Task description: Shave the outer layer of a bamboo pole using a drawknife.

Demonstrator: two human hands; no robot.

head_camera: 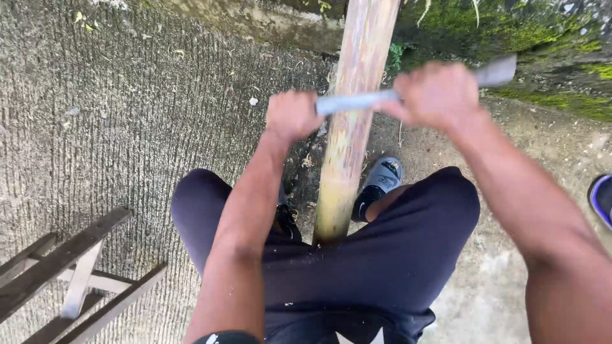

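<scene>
Keep your left hand (292, 114) and right hand (435, 95) clenched on the blade (357, 102), level across the bamboo pole (350, 121); draw evenly toward 6 o'clock.

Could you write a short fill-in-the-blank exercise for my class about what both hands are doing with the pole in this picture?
1. Both hands grip a long grey metal ____ laid across the pale bamboo pole.
2. The left hand holds one end and the right hand holds the ____ end.
3. The pole runs between the person's ____.
4. A dark wooden frame lies on the ____ ground.

Missing words: blade; other; legs; concrete
</scene>
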